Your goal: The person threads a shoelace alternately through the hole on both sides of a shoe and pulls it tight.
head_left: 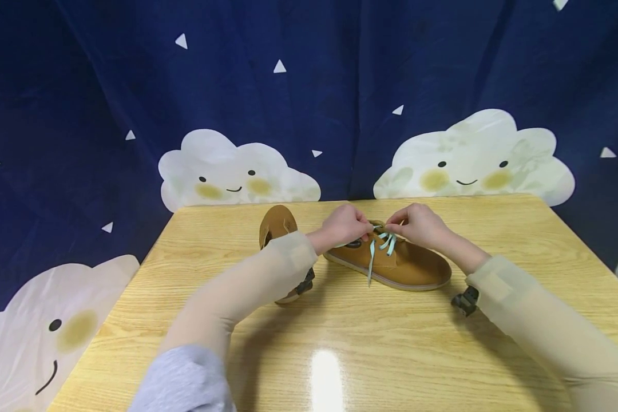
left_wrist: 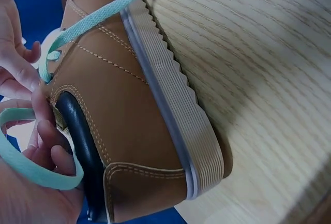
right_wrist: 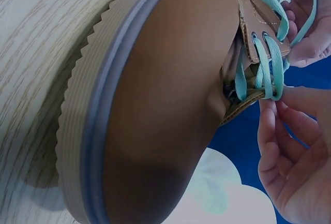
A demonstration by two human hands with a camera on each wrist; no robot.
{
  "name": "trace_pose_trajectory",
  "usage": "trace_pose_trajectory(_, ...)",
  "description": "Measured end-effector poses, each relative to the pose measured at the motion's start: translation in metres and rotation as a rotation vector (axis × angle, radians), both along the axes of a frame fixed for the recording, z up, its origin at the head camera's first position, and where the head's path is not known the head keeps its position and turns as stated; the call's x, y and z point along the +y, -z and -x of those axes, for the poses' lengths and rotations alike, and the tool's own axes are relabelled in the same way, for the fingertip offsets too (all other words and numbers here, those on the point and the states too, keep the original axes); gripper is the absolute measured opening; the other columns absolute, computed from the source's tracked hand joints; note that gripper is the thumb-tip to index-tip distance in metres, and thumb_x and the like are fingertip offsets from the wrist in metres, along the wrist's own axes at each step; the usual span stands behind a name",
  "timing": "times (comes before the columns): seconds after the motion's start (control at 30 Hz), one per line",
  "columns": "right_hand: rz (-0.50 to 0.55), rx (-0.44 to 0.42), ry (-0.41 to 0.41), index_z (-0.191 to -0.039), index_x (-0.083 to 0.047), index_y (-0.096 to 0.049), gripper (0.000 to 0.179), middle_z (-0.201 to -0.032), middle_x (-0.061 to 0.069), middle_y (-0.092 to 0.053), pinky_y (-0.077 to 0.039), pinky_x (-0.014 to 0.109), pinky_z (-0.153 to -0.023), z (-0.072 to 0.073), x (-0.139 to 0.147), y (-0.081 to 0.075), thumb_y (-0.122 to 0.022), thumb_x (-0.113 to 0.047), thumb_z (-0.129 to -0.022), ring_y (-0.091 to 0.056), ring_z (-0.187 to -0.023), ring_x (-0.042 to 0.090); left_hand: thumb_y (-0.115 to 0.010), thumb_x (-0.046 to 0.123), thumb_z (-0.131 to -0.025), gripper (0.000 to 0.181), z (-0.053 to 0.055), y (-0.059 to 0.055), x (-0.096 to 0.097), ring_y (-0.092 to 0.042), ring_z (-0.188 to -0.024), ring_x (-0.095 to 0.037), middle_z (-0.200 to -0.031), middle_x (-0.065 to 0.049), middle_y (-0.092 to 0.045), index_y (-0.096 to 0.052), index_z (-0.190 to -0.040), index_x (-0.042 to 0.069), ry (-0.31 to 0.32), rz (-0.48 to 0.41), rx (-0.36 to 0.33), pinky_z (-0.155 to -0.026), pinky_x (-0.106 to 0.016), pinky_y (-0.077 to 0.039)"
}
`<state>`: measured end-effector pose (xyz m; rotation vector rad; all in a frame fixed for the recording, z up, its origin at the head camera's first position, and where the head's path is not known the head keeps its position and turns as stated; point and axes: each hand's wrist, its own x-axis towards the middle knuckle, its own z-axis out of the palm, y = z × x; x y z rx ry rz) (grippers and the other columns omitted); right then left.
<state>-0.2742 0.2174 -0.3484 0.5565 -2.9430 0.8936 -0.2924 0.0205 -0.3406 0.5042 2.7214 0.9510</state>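
Observation:
A brown lace-up shoe [head_left: 417,269] lies across the table with its toe to the right. Mint-green shoelace [right_wrist: 264,66] runs through its eyelets, and one loose end [left_wrist: 88,22] hangs down the near side. At the shoe's opening, my left hand [head_left: 346,225] pinches the lace close to the top eyelets; a loop of lace [left_wrist: 36,175] passes across its palm. My right hand [head_left: 417,225] works from the toe side. Its thumb and forefinger [right_wrist: 268,107] pinch the lace at the far eyelet flap. In the left wrist view, dark lining [left_wrist: 80,131] edges the shoe's collar.
Left of my hands, a second brown shoe [head_left: 278,222] stands on the wooden table [head_left: 391,349], partly hidden behind my left forearm. A dark blue curtain [head_left: 335,103] with smiling clouds hangs behind the table's far edge. Dark wrist cameras [head_left: 466,300] sit below both forearms.

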Motion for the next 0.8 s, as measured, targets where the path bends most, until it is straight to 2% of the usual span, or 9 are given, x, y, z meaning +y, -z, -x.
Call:
trace_pose_trajectory(0.13, 0.001, 0.003, 0.002, -0.095, -0.003, -0.076, 0.015, -0.089, 0.007, -0.072, -0.043, 0.031, -0.058, 0.0, 0.0, 0.0, -0.067, -0.014, -0.091, -0.056, -0.065, 0.014, -0.064, 0.02, -0.092, 0.028, 0.002, 0.004, 0.003, -0.039, -0.044, -0.008, -0.06, 0.007, -0.065, -0.072, -0.066, 0.014, -0.001, -0.022, -0.002, -0.042, -0.022, -0.027)
trace_pose_trajectory(0.27, 0.0, 0.013, 0.0, -0.094, -0.003, -0.076, 0.014, -0.09, 0.008, -0.072, -0.044, 0.031, -0.06, 0.0, -0.001, 0.0, -0.069, -0.014, -0.091, -0.057, -0.067, 0.014, -0.065, 0.021, -0.091, 0.023, 0.003, 0.009, 0.004, -0.045, -0.051, -0.008, -0.06, 0.007, -0.062, -0.074, -0.072, 0.015, 0.018, -0.035, 0.03, -0.047, -0.022, -0.033)
trace_pose_trajectory(0.5, 0.02, 0.019, -0.024, -0.092, -0.004, -0.076, 0.015, -0.087, 0.005, -0.072, -0.046, 0.032, -0.064, 0.004, 0.003, 0.001, -0.069, -0.017, -0.091, -0.06, -0.072, 0.017, -0.066, 0.026, -0.093, 0.017, 0.004, 0.014, 0.007, -0.054, -0.069, -0.01, -0.079, 0.009, -0.066, -0.078, -0.089, 0.016, 0.023, -0.033, 0.058, -0.059, -0.021, -0.042)
trace_pose_trajectory(0.67, 0.073, 0.029, -0.015, -0.097, -0.001, -0.075, 0.016, -0.087, 0.007, -0.072, -0.047, 0.034, -0.067, 0.01, 0.011, 0.0, -0.064, -0.013, -0.094, -0.063, -0.079, 0.022, -0.066, 0.027, -0.093, 0.016, 0.003, 0.011, 0.009, -0.056, -0.075, -0.009, -0.091, 0.009, -0.069, -0.079, -0.093, 0.017, 0.02, -0.015, 0.069, -0.064, -0.021, -0.044)
trace_pose_trajectory(0.8, 0.059, 0.074, -0.055, -0.105, 0.001, -0.072, 0.017, -0.094, 0.011, -0.072, -0.048, 0.037, -0.07, 0.013, 0.01, 0.003, -0.064, -0.008, -0.094, -0.062, -0.079, 0.024, -0.067, 0.027, -0.093, 0.016, 0.002, 0.011, 0.009, -0.056, -0.076, -0.008, -0.092, 0.008, -0.07, -0.079, -0.093, 0.017, 0.019, -0.017, 0.073, -0.065, -0.02, -0.044)
